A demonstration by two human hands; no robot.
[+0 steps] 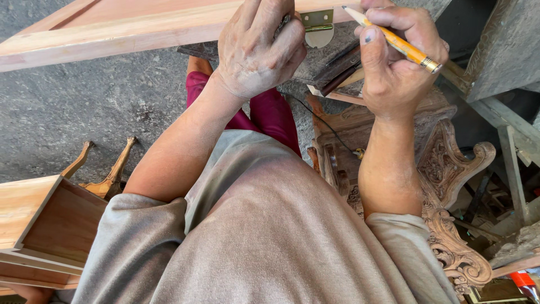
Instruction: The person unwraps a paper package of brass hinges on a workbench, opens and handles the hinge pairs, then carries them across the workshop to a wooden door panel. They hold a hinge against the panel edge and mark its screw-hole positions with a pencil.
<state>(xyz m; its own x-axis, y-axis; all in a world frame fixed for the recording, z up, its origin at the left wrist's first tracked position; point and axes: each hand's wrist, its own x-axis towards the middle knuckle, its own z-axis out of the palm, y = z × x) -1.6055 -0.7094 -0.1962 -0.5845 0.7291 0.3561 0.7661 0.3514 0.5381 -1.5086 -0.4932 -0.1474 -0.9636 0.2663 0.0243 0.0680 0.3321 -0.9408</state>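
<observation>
Left hand [260, 48]: clamped on the edge of the wooden panel [112, 28], just left of the brass hinge [318, 25].
Right hand [396, 53]: closed around a yellow pencil [394, 40], tip beside the hinge.
Carved wooden chair [444, 169]: near right, below.

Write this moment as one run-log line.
left hand: pressing brass hinge on wooden panel | right hand: holding yellow pencil
</observation>
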